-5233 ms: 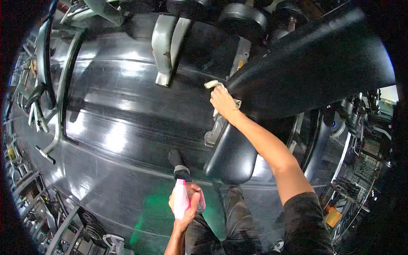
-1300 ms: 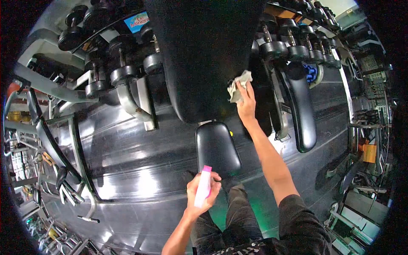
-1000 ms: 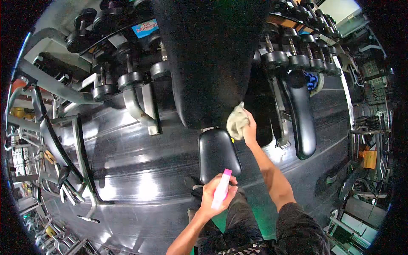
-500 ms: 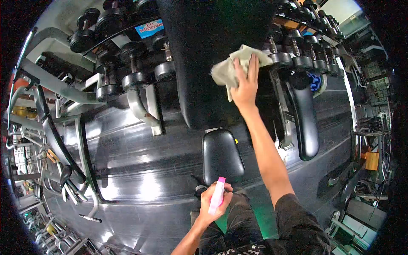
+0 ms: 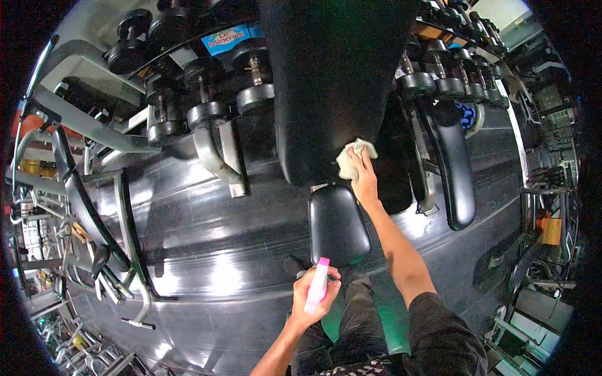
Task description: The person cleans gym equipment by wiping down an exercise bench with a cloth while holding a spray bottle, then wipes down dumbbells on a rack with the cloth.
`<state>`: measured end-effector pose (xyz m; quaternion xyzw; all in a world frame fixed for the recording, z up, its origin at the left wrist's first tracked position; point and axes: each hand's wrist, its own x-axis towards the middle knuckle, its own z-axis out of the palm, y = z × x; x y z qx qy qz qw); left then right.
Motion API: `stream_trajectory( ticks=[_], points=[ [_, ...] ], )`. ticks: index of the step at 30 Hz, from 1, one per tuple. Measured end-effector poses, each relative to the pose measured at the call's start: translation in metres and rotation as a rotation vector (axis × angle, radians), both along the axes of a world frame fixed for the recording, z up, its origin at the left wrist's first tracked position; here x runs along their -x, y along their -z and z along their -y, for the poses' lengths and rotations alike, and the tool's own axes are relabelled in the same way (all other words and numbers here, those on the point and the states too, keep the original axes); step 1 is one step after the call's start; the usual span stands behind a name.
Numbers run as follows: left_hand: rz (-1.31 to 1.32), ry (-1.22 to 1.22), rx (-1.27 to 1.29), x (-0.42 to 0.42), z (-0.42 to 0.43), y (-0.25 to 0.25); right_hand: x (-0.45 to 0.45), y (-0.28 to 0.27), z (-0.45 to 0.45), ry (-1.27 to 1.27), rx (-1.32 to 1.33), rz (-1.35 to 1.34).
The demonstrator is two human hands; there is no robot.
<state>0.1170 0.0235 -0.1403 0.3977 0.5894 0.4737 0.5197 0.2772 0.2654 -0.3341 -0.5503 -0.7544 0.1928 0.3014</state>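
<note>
My right hand point(image 5: 364, 177) presses a pale cloth point(image 5: 348, 160) against the lower right part of a large black padded backrest point(image 5: 326, 94). Below the backrest is a smaller black seat pad point(image 5: 338, 222). Near the front edge of that pad, my left hand point(image 5: 303, 299) is wrapped round a white and pink spray bottle point(image 5: 318, 288), held upright in front of my legs. The bottle's lower part is hidden by my fingers.
Racks with several dumbbells point(image 5: 254, 72) stand on both sides of the backrest. Another black padded bench point(image 5: 456, 178) is at the right. Metal gym frames point(image 5: 128, 225) fill the left side. A grey curved rack leg point(image 5: 210, 153) rests on the shiny dark floor point(image 5: 207, 250).
Compared with half a second ago, my right hand and the cloth have moved down the backrest, and the cloth looks more bunched. The left hand still holds the bottle. The view has shifted slightly.
</note>
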Motion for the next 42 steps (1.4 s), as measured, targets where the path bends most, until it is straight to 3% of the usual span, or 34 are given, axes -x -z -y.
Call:
stream_trajectory(
  ticks=[2,4,5,8,10,13,15,16,17,20,27,29,30,31,33,36,40,42],
  points=[
    [0.119,-0.007,0.037,0.003,0.005,0.000,-0.009,0.017,0.016,-0.025,0.112,-0.106],
    [0.122,0.003,0.010,0.008,0.007,-0.002,-0.008,0.018,0.027,0.115,0.436,-0.601],
    [0.123,0.010,-0.011,0.011,0.009,-0.003,-0.008,0.018,0.028,0.116,0.429,-0.604],
    [0.133,-0.003,-0.008,0.018,0.015,-0.007,0.005,-0.045,0.029,0.277,0.174,-0.813],
    [0.119,-0.007,-0.004,0.021,0.019,-0.004,0.021,-0.091,0.006,0.184,-0.137,-0.845],
    [0.064,-0.021,0.017,0.024,0.022,0.003,0.041,-0.139,-0.039,0.095,-0.627,-0.324],
    [0.188,-0.108,0.088,0.020,0.028,0.012,0.064,-0.147,-0.059,0.031,-0.431,-0.244],
    [-0.001,-0.117,-0.025,0.019,0.022,0.007,0.072,-0.129,-0.067,0.067,-0.527,-0.172],
    [-0.002,-0.111,-0.017,0.016,0.022,0.008,0.076,-0.107,-0.071,0.098,-0.628,-0.101],
    [0.146,-0.177,0.071,0.010,0.021,0.012,0.075,-0.067,-0.053,0.116,-0.531,-0.076],
    [0.126,-0.217,0.057,-0.006,0.001,0.003,0.033,0.008,0.012,-0.061,-0.113,0.002],
    [0.091,-0.210,0.036,-0.008,-0.006,-0.002,0.021,0.016,0.020,-0.087,0.263,-0.133],
    [0.089,-0.210,0.030,-0.010,-0.008,-0.002,0.012,0.030,0.019,-0.135,0.288,-0.320],
    [0.123,-0.214,0.025,-0.012,-0.008,0.000,0.008,0.035,0.021,-0.026,0.528,-0.424],
    [0.155,-0.218,0.013,-0.014,-0.011,0.002,-0.003,0.036,0.025,0.069,0.492,-0.714],
    [0.178,-0.259,-0.065,-0.021,-0.015,0.009,0.002,-0.039,0.016,0.087,0.185,-0.830],
    [0.175,-0.237,0.014,-0.022,-0.018,0.017,0.026,-0.107,-0.029,-0.042,-0.420,-0.580],
    [0.198,-0.232,0.005,-0.022,-0.016,0.019,0.051,-0.122,-0.053,-0.093,-0.535,-0.405]
  ],
)
